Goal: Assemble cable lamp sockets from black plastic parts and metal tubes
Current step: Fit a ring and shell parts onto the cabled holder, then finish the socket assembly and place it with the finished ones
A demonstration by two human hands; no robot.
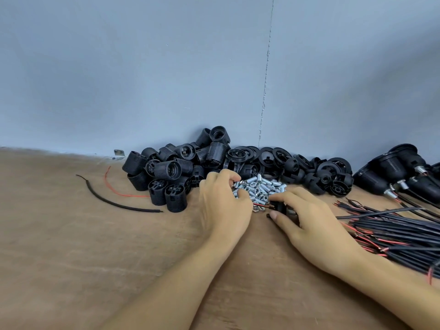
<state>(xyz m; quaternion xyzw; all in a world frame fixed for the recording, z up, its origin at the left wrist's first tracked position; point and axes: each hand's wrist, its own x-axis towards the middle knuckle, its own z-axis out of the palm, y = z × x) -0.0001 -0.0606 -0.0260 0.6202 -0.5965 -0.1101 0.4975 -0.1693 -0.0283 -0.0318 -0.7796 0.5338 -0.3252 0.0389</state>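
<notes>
A heap of small metal tubes [262, 186] lies in the middle of the wooden table, near the wall. My left hand [223, 203] rests on the heap's left side, its fingertips curled around one tube. My right hand [307, 222] grips a small black plastic part [279, 206] with red and black wires sticking out to the left, just right of the heap. Black threaded socket bodies [171, 172] are piled to the left, and black rings and caps [307, 170] to the right.
A bundle of black and red cables [392, 232] lies at the right under my right forearm. Assembled sockets [400, 172] sit at the far right. A loose black cable [114, 201] and a red wire [119, 191] lie at the left. A blue wall [166, 79] stands behind.
</notes>
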